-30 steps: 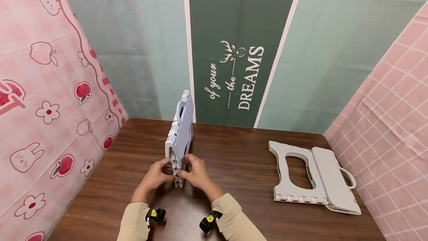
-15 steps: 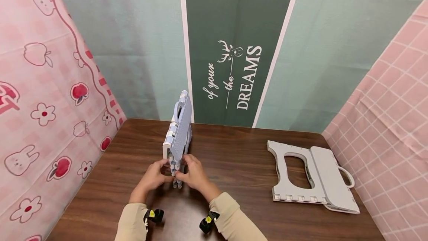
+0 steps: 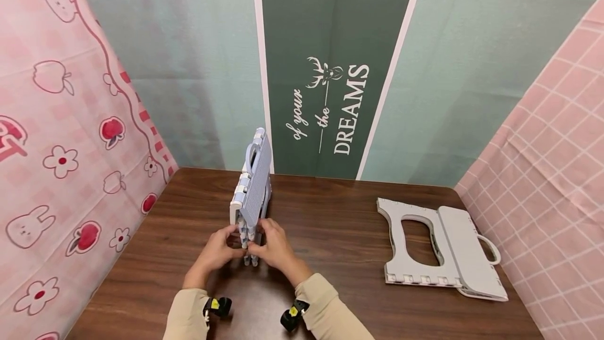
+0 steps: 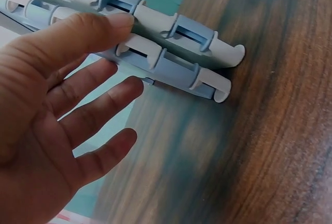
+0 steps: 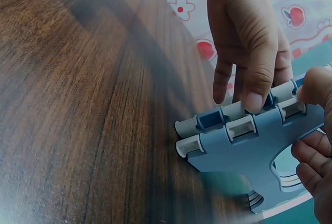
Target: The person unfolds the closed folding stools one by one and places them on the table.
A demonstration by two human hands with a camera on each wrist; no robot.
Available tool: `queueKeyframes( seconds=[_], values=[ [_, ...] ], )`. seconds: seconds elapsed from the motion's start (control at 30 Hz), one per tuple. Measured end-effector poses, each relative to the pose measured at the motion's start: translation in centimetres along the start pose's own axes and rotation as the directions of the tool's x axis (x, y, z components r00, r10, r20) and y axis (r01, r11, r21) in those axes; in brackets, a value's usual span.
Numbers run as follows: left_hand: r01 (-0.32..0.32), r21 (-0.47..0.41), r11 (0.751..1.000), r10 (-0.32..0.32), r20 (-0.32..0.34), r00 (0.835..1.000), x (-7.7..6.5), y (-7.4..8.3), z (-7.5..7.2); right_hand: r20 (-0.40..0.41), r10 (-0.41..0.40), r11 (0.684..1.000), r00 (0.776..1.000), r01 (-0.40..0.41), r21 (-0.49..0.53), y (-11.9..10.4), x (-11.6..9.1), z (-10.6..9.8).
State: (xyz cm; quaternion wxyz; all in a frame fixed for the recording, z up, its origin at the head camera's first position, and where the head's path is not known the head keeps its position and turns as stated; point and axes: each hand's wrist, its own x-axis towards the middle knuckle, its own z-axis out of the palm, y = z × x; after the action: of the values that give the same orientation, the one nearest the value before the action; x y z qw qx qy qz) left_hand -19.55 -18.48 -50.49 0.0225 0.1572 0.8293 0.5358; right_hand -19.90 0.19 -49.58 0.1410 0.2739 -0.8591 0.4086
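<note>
A blue and white folding step stool (image 3: 257, 185) stands upright on its feet, nearly folded flat, its handle at the top. A narrow gap parts its two leg panels, seen in the left wrist view at the hinged leg edge (image 4: 179, 71). My left hand (image 3: 217, 250) pinches the left panel between thumb and fingers; three of its fingers spread out behind. On the other panel, my right hand (image 3: 277, 246) grips the near edge, thumb in front. The right wrist view catches both hands at the stool's side panel (image 5: 233, 151). The panels hide some fingertips.
A white folding stool (image 3: 455, 256) lies folded flat on the right of the brown wooden table (image 3: 340, 256). Patterned cloths hang at the left, back and right. Each wrist wears a small black camera (image 3: 222, 307).
The head view has shifted slightly since the first frame. Both hands keep their hold on the blue stool, which stays in place; its two leg panels look almost unchanged.
</note>
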Motion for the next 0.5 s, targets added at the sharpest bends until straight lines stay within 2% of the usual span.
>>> queueKeyframes(
  seconds=[0.27,0.5],
  values=[
    [0.029,-0.016,0.999,-0.029,-0.028,0.999,-0.39,-0.31,-0.08,-0.018,0.026,0.999,0.999,-0.026,0.033,0.26,-0.13,0.14],
    [0.066,0.008,0.998,-0.065,-0.065,0.996,-0.75,-0.64,-0.54,-0.022,0.031,0.998,0.999,-0.030,0.051,0.44,-0.17,-0.25]
  ],
)
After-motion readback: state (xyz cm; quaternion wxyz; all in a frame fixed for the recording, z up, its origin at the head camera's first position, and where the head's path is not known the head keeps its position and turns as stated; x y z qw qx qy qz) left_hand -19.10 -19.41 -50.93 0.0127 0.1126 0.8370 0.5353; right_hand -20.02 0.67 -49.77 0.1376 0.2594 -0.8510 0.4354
